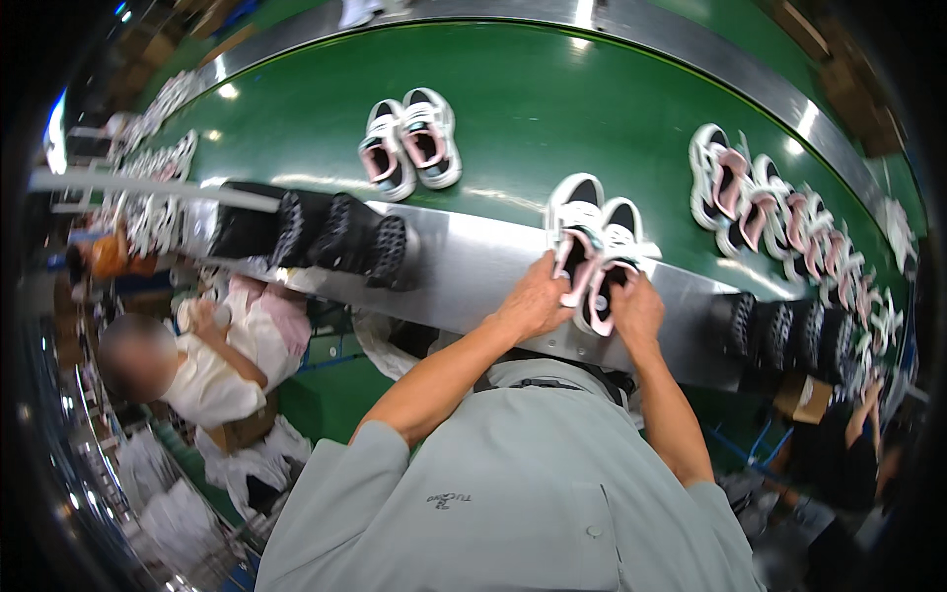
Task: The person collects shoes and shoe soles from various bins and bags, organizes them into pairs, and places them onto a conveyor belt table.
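Observation:
A pair of white sneakers with black insides and pink lining stands in front of me, toes pointing away. My left hand (538, 298) grips the left sneaker (575, 212) at the side of its heel opening. Fingers of my right hand (637, 308) reach into the opening of the right sneaker (620, 229) and close on its collar; the fingertips are partly hidden inside. Both shoes rest over the metal ledge (469, 242) at the near side of the green conveyor belt (523, 109), with their toes at the belt's edge.
Another pair of sneakers (409, 143) sits on the belt to the left. More sneakers (725, 178) line the belt at right. Black padded racks (316, 232) stand along the ledge on both sides. A co-worker in a white top (222, 380) is at left, another person at far right.

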Demonstrator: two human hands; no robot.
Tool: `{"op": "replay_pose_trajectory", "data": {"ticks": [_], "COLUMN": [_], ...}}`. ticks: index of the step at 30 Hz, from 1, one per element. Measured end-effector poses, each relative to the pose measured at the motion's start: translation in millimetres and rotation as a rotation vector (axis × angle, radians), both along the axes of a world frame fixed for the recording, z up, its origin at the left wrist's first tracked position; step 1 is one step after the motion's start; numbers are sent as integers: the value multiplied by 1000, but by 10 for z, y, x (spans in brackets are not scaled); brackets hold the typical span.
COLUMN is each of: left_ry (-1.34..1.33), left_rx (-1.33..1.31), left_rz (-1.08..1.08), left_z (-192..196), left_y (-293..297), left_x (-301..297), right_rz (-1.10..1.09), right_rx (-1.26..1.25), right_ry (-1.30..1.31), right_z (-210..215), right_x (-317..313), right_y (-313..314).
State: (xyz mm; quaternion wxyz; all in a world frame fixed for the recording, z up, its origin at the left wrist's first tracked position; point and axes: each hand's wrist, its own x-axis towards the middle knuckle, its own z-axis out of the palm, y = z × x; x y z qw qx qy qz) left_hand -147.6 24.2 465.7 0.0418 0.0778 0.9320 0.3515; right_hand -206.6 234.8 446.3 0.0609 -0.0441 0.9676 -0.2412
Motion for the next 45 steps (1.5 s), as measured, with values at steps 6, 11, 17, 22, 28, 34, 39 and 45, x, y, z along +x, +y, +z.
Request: {"op": "replay_pose_trajectory", "data": {"ticks": [6, 11, 17, 22, 28, 34, 39, 45], "left_ry": [254, 553, 235, 535, 499, 41, -377, -61], "left_rx": [-222, -750, -615, -507, -31, 603, 855, 350], "left_rz": [496, 1125, 1105, 972, 291, 269, 272, 385], "left_z": [770, 1259, 1034, 1655, 1344, 777, 463, 163], "left_y": [-922, -2200, -2869, -2155, -973, -726, -389, -51], "left_x": [538, 945, 1309, 947, 502, -96, -316, -350], "right_rz": [29, -14, 128, 96, -224, -125, 78, 144], "right_rx": [167, -222, -199, -617, -1471, -1127, -200, -78], "right_ry": [-206, -261, -283, -283, -819, -1143, -244, -172], "right_z": [740, 899, 974, 1140, 1352, 1330, 1521, 1358], "right_x": [186, 354, 450, 451, 396, 501, 710, 791], "right_y": [69, -239, -725, -1092, -1692, -995, -735, -467]}}
